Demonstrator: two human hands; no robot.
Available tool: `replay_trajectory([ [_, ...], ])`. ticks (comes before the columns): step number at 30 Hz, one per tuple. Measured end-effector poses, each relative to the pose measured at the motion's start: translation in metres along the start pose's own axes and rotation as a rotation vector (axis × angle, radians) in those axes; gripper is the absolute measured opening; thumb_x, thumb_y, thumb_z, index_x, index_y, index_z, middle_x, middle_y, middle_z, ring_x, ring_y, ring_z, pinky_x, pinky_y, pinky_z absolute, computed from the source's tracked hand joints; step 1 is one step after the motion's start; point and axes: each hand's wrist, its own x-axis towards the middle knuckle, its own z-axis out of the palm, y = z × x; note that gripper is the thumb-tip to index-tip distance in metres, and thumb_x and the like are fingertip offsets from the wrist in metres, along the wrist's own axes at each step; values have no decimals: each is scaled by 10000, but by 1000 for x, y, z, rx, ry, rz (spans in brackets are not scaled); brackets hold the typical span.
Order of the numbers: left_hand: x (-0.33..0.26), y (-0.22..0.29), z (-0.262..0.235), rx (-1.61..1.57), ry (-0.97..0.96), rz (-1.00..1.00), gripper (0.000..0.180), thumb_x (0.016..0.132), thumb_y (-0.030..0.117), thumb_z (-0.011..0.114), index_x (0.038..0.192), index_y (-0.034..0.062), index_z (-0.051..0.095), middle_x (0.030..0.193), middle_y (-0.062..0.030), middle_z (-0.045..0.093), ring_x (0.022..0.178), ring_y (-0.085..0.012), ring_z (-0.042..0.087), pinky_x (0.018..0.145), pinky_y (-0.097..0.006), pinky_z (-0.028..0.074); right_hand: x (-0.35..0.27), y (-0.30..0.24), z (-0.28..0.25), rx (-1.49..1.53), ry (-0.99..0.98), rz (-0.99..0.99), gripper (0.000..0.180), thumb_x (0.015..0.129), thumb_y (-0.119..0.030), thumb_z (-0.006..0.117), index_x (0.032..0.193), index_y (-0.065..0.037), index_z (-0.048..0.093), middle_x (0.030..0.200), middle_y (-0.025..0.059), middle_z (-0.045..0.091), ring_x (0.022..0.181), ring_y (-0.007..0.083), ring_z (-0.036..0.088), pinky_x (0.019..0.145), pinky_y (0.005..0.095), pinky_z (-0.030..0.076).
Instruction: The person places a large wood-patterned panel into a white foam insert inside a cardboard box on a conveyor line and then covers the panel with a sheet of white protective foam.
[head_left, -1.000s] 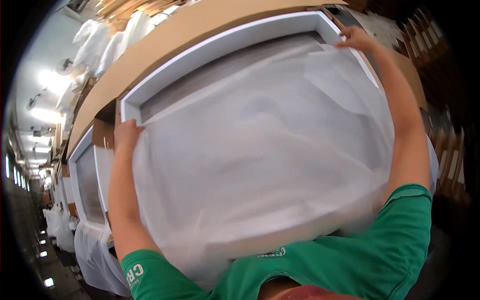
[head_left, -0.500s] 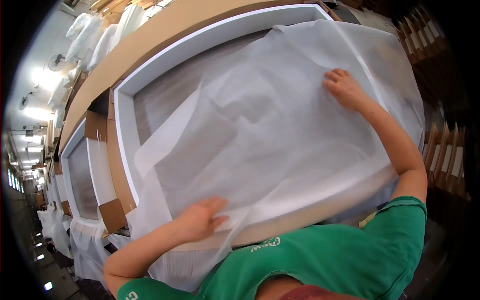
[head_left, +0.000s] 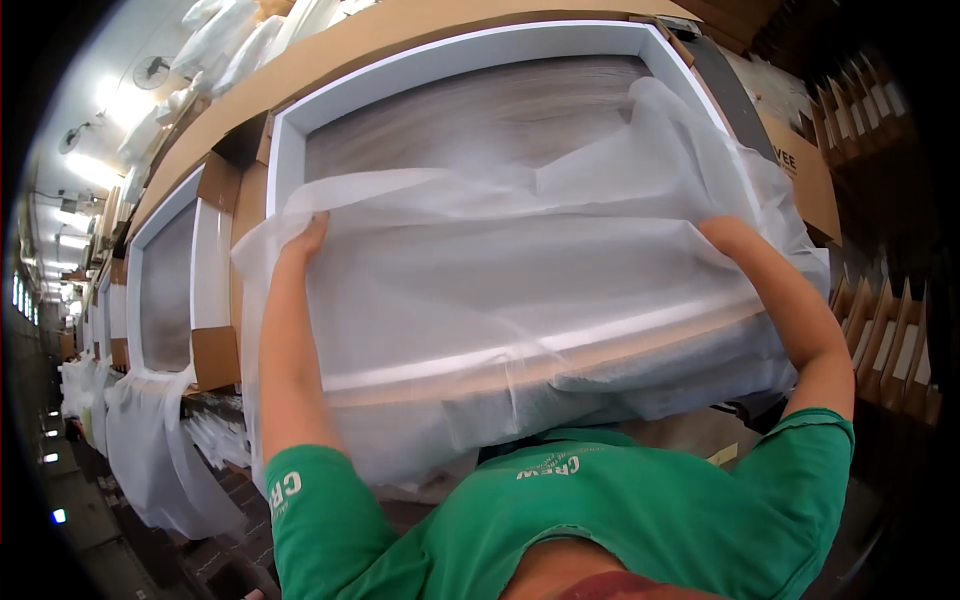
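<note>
A thin, translucent white packing sheet (head_left: 500, 265) lies in folds over the near half of a large white-framed panel (head_left: 470, 105) with a grey-brown wood-grain face. At the left side of the frame, my left hand (head_left: 308, 238) is closed on the sheet, its fingers partly covered by it. Across on the right, my right hand (head_left: 730, 237) grips another part and pulls a crease into it; those fingertips are hidden. Loose sheet hangs over the near edge in front of my green shirt. The panel's far half shows bare.
Brown cardboard (head_left: 420, 22) runs along the far side. On the left stands a second white-framed panel (head_left: 168, 290), with a white sheet (head_left: 165, 450) hanging below it. Folded cardboard pieces (head_left: 885, 330) stand in rows at the right, near a cardboard box (head_left: 803, 180).
The sheet has come back toward me, uncovering the panel's far part. My left hand has moved away from me and closed on the sheet; my right has shifted slightly nearer and grips it.
</note>
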Motion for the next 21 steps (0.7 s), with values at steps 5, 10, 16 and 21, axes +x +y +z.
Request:
replay_trajectory([
  [5,2,17,29,0,-1,-78,568,835,472,436,962,-69,552,960,-255,572,983,-345,529,869,-374,379,11,-16,-45,52,269,171,186,774,-147,495,880,-42,606,983,167,580,939,328,545,783,400,449],
  [10,-12,39,33,255,168,335,431,853,374,407,1135,71,527,1200,-183,485,1179,-342,383,990,-413,293,51,30,-30,-8,740,-17,223,786,-121,488,992,-45,528,973,171,554,967,326,520,785,404,452],
  [16,-18,30,-6,211,83,34,441,858,378,384,1112,54,542,1160,-178,517,1103,-352,449,952,-425,336,75,30,20,151,214,373,381,790,-167,487,1152,-50,471,1107,206,529,982,360,533,850,416,422],
  [21,19,-31,-8,507,-113,85,452,830,435,424,962,56,632,970,-200,602,905,-347,576,804,-460,435,112,46,23,-46,241,76,445,759,-149,506,1198,-90,465,1188,148,495,1047,324,504,901,405,397],
])
